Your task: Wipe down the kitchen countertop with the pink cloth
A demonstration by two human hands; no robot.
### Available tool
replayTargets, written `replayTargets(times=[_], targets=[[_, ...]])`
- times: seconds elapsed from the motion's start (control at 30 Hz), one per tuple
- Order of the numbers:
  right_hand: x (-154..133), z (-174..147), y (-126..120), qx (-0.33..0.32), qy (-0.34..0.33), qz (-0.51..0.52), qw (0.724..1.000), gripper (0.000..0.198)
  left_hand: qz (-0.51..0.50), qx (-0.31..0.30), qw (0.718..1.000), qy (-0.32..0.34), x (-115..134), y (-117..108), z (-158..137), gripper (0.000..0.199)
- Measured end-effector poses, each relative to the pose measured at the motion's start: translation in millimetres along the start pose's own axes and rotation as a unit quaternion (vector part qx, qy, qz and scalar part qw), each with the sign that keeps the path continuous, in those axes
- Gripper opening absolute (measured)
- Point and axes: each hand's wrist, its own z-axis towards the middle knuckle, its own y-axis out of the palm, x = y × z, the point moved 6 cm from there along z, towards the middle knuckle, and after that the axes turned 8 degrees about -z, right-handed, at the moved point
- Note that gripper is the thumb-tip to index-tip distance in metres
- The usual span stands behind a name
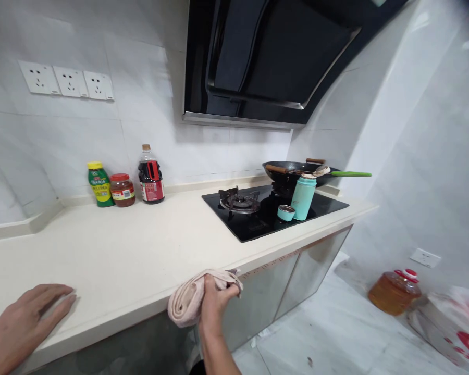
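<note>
A folded pink towel (pixel 187 299) is gripped in my right hand (pixel 214 307), at the front edge of the pale countertop (pixel 140 255). My thumb and fingers press into its folds, and its rolled end points left. On the left part of the counter rests my left hand (pixel 35 317), fingers stretched and slightly apart, holding nothing. Beyond the towel, the black gas hob (pixel 254 226) carries a turquoise flask (pixel 304 198) standing upright, with a small turquoise cup lid (pixel 285 212) beside it.
A wok (pixel 332 179) with a green-handled utensil (pixel 352 174) sits on the far burner. Along the wall stand a green bottle (pixel 100 185), a red-lidded jar (pixel 122 191) and a dark sauce bottle (pixel 151 179). The range hood (pixel 273 57) overhangs the hob. An oil jug (pixel 394 291) is on the floor.
</note>
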Motion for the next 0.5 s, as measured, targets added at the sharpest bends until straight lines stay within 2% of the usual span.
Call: replayTargets(times=[0.1, 0.2, 0.37, 0.43, 0.5], targets=[[-5.3, 32.3, -10.4, 0.011, 0.012, 0.01, 1.0, 0.063, -0.061, -0.025, 0.997, -0.027, 1.4, -0.4, -0.4, 0.054], [-13.9, 93.8, -32.5, 0.079, 0.018, 0.02, 0.997, 0.066, -0.078, -0.023, 0.996, -0.029, 8.2, -4.5, -1.4, 0.053], [-39.3, 189.1, -73.2, 0.16, 0.012, 0.029, 0.987, 0.064, -0.086, -0.02, 0.996, 0.006, 18.0, -7.6, -4.6, 0.049], [-49.2, 208.0, -84.5, 0.174, 0.009, 0.032, 0.984, 0.061, -0.079, -0.023, 0.997, 0.012, 20.5, -7.8, -5.8, 0.048], [-54.2, 211.0, -88.0, 0.178, 0.007, 0.036, 0.983, 0.057, -0.071, -0.02, 0.997, 0.021, 24.8, -9.9, -6.4, 0.048]])
